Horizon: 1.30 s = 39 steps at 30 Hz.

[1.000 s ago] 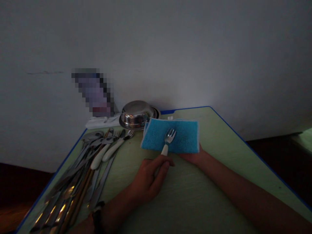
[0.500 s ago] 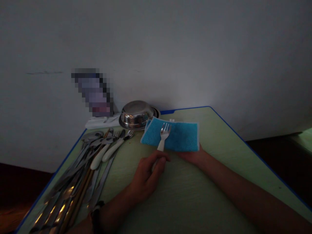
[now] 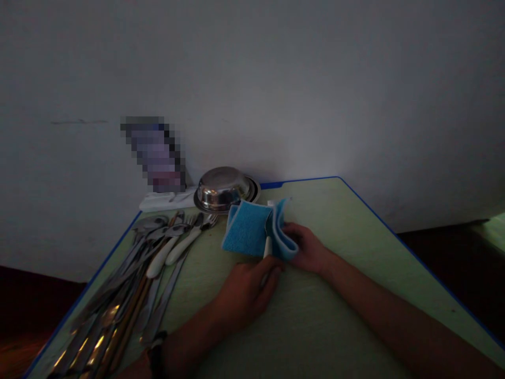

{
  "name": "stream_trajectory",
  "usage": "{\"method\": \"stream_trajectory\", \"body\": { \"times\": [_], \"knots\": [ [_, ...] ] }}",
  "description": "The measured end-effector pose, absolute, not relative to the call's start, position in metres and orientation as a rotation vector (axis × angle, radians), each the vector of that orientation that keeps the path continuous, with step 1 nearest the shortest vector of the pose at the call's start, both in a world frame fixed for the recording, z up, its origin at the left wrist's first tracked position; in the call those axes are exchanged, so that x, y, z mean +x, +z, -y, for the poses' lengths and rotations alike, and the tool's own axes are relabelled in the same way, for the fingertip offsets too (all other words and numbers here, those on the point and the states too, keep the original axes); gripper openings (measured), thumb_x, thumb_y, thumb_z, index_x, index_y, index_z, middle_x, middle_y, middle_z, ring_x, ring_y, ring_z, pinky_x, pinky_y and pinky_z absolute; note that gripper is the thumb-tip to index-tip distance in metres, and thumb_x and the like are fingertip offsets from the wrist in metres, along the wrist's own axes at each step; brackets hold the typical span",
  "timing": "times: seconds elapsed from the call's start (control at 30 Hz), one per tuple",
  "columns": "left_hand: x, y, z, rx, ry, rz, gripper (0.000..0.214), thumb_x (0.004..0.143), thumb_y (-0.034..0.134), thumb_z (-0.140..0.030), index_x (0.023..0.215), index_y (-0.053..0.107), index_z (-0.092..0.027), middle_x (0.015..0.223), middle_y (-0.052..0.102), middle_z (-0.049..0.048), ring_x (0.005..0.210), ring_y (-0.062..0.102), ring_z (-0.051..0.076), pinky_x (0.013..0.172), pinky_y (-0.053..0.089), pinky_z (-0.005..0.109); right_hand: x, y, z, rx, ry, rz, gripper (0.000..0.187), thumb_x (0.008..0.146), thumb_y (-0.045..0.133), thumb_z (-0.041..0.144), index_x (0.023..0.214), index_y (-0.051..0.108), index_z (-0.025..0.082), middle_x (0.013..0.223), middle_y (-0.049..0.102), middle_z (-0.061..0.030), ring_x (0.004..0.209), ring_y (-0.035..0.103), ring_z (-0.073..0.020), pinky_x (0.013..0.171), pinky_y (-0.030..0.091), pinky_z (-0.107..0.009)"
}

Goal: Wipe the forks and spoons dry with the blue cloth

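Observation:
My left hand (image 3: 252,284) is closed around the white handle of a fork (image 3: 268,246). Its metal head lies against a blue cloth (image 3: 248,227) with a pale edge, and the cloth's right side folds over and hides most of the tines. Behind that fold, my right hand (image 3: 305,247) grips the cloth from the right, its fingers partly covered. Both hands are above the table, in front of an upturned metal bowl (image 3: 223,187).
A pile of spoons, forks and other long cutlery (image 3: 134,284) covers the table's left side. Behind it lies a white object (image 3: 163,201), with a blurred-out upright device (image 3: 155,155) leaning on the wall (image 3: 315,95). The green table (image 3: 339,316) has a blue edge.
My right hand has folded the right part of the cloth over towards the fork, covering its tines. My left hand has shifted slightly right with the fork.

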<state>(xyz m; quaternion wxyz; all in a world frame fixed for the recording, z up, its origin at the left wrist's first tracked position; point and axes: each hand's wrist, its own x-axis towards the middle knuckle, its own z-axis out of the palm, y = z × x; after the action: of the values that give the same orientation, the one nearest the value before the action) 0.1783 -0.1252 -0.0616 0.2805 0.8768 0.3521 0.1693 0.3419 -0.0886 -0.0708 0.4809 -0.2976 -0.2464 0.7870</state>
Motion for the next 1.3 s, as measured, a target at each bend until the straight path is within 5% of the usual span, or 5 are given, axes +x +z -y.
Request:
{"method": "stream_trajectory", "body": {
  "times": [0.17,0.43,0.6,1.07,1.3],
  "knots": [
    [0.178,-0.064,0.125,2.42,0.404,-0.913,0.025,0.092,0.032,-0.026,0.098,0.055,-0.018,0.066,0.063,0.0003,0.052,0.058,0.013,0.057,0.04,0.024,0.325,-0.071,0.09,-0.838,1.702,0.457,0.014,0.075,0.06,0.022,0.089,0.059,0.018,0.073,0.069,0.0016,0.062,0.062,-0.0108,0.063,0.05,-0.023],
    [0.177,-0.058,0.127,2.417,0.376,-0.872,0.026,0.092,0.031,-0.026,0.099,0.054,-0.017,0.063,0.059,-0.0005,0.053,0.056,0.013,0.056,0.039,0.024,0.318,-0.083,0.092,-0.959,1.447,0.524,0.032,0.076,0.057,0.046,0.095,0.06,0.02,0.081,0.069,-0.0003,0.075,0.063,-0.0136,0.073,0.048,-0.026],
    [0.175,-0.055,0.129,2.24,0.493,-0.872,0.026,0.093,0.031,-0.028,0.093,0.055,-0.018,0.071,0.059,-0.0003,0.061,0.056,0.012,0.059,0.04,0.021,0.32,-0.083,0.097,-0.877,1.529,0.787,0.033,0.067,0.069,0.035,0.096,0.061,0.02,0.09,0.069,-0.0019,0.08,0.063,-0.0154,0.08,0.046,-0.03],
    [0.179,-0.058,0.126,2.109,0.655,-0.962,0.025,0.092,0.032,-0.029,0.095,0.054,-0.018,0.083,0.064,0.0015,0.073,0.06,0.015,0.069,0.042,0.024,0.311,-0.087,0.071,-1.107,1.179,0.726,0.038,0.065,0.062,0.053,0.06,0.054,0.017,0.047,0.045,0.0078,0.047,0.04,-0.0079,0.048,0.033,-0.022],
    [0.18,-0.052,0.126,2.025,0.735,-1.055,0.024,0.091,0.035,-0.032,0.1,0.054,-0.02,0.091,0.063,0.0026,0.082,0.058,0.017,0.074,0.042,0.027,0.317,-0.078,0.055,-0.819,1.712,0.581,0.028,0.076,0.057,0.042,0.088,0.061,0.017,0.071,0.066,-0.0004,0.071,0.06,-0.0156,0.07,0.048,-0.03]
  ]
}}
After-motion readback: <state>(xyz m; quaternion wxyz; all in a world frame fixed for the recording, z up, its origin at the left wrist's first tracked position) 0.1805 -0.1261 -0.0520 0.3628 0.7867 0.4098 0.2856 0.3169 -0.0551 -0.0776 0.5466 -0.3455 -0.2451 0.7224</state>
